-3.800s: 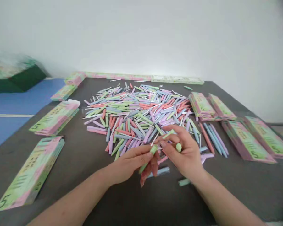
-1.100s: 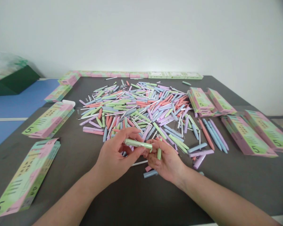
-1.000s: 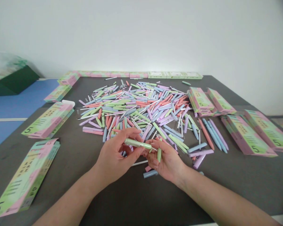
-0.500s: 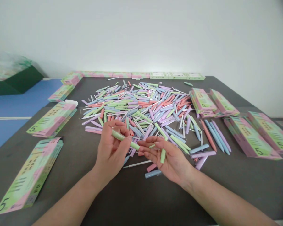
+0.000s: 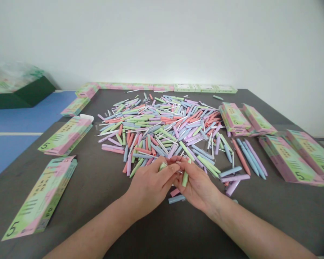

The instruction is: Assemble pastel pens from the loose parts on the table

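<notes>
Leftmost, a dark green bin (image 5: pixel 32 95) sits on a blue tabletop (image 5: pixel 13 149). Next, pink-and-green cartons (image 5: pixel 40 199) marked 5 lie along the left side of the dark table (image 5: pixel 162 233), one with its end flap open. Centrally, the left hand (image 5: pixel 148 183) is closed around a light green pen piece (image 5: pixel 162 166), only its end showing. Its fingertips meet those of the right hand (image 5: pixel 199 183), which is curled around a short light green tube (image 5: pixel 185 176); anything between the fingertips is hidden. Beyond both spreads a heap of pen parts (image 5: pixel 162 124) in mixed pastels. Rightward, four pens (image 5: pixel 247 160) lie side by side, then stacked cartons (image 5: pixel 291 158).
</notes>
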Available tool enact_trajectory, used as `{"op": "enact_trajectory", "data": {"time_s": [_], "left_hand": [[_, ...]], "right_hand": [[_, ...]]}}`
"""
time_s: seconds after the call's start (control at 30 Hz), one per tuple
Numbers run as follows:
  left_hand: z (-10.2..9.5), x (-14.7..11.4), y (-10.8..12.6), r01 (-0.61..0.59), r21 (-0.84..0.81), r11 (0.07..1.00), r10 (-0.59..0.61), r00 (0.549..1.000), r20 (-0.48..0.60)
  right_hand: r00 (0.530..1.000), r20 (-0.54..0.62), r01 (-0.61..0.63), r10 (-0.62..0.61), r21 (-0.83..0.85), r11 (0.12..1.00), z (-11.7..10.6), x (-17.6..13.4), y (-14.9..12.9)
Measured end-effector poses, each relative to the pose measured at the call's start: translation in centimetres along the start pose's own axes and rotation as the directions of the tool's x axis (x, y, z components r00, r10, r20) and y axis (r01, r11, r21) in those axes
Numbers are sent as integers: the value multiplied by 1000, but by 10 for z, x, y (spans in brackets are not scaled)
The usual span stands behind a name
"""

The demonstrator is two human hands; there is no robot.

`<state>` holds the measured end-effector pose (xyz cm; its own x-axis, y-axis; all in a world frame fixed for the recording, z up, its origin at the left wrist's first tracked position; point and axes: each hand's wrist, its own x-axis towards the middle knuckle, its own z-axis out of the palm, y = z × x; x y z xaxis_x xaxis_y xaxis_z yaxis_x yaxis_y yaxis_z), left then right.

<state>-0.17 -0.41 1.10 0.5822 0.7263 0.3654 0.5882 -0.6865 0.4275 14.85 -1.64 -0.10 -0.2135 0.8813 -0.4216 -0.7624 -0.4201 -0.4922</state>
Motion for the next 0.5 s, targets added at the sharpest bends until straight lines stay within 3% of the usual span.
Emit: {"op": "enact_trajectory", "data": {"time_s": [0.17,0.3,0.4,0.5], "left_hand": [[6,-1,1,-6,125,992,11,999,-39],[7,-3,2,-20,101,995,31,994,-108],[2,-2,1,-22,-37,999,15,982,-188],[-7,1,0,34,-207,978,-85,967,-241]], "right_hand": [[999,47,15,-15,-9,1000,0,1,3],[991,122,68,-59,-73,995,3,-1,4],[967,166,221,-192,-181,958,2,-2,-1],[912,195,406,-360,-307,861,-3,-2,-8]]}}
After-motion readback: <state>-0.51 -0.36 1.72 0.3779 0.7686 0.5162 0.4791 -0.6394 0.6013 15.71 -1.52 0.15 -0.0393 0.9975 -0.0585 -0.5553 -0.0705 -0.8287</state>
